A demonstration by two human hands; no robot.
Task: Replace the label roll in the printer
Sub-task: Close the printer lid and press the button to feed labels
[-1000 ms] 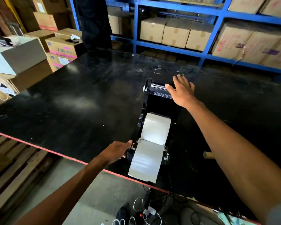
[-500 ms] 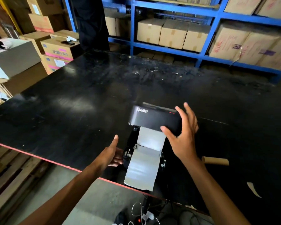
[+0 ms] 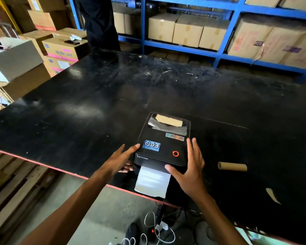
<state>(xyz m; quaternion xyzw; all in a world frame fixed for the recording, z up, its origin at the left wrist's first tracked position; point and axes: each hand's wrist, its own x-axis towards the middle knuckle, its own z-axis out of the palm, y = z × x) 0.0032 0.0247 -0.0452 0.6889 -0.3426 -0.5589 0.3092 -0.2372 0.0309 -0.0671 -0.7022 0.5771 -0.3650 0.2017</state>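
At the lower middle of the frame a strip of white label paper (image 3: 153, 181) hangs out of the printer (image 3: 163, 144) over the bench (image 3: 78, 110) edge. The left hand (image 3: 120, 160) and right hand (image 3: 189, 167), each grip spread flat and holding nothing, bracket the closed lid, likely to press it shut. Through its rear window the label roll (image 3: 168, 121) sits inside. An empty cardboard core (image 3: 232, 166) lies at right, discarded.

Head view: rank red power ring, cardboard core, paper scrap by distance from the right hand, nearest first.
1. Red power ring: on the printer lid, just left of the right hand.
2. Cardboard core: lying on the table, to the right.
3. Paper scrap: farther right, nearer the table edge.
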